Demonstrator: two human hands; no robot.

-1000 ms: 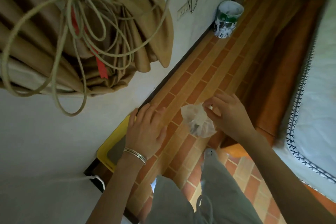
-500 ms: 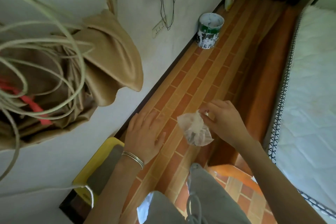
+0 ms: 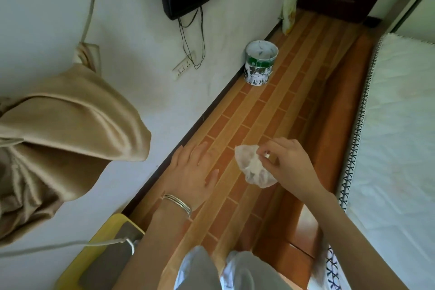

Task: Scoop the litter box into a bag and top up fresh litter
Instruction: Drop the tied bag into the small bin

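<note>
While the right hand (image 3: 286, 165) pinches a small clear plastic bag (image 3: 253, 167) by its top w/ curled fingers, bag hanging over the tiled floor (image 3: 259, 110), the left hand (image 3: 193, 174) hovers flat, fingers straight, holding nothing. Yellow-rimmed litter box (image 3: 103, 259) sits bottom left by the wall; paint can (image 3: 260, 63) stands further along, near the mattress (image 3: 400, 136) side

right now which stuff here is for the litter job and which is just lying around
For the job: clear crumpled plastic bag, pinched by the right hand; yellow-rimmed tray; left hand, free.

Lying about: paint-spattered tin can; tan knotted curtain; white mattress.
</note>
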